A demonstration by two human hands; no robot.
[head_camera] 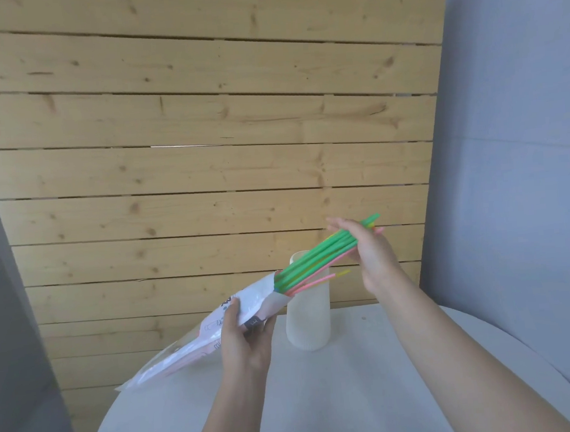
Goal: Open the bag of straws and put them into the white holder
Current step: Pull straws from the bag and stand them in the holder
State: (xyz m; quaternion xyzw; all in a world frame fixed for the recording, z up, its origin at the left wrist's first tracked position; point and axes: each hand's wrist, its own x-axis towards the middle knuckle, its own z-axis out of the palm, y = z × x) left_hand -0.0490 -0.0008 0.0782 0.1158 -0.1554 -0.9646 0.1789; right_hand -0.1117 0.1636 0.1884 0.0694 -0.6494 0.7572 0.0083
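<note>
A long plastic straw bag [197, 338] slants from lower left to upper right above the table, its torn mouth facing up and right. My left hand [244, 341] grips the bag near that mouth, thumb on top. A bundle of green, pink and yellow straws [314, 259] sticks halfway out of the bag. My right hand [364, 247] holds the straws' far ends, fingers wrapped round them. The white holder [307, 319] stands upright on the table just behind and below the straws; its inside is hidden.
A round white table [359, 397] fills the lower frame, its edge curving at left and right. A wooden plank wall [202, 137] rises close behind it. Grey panels [515, 129] flank both sides.
</note>
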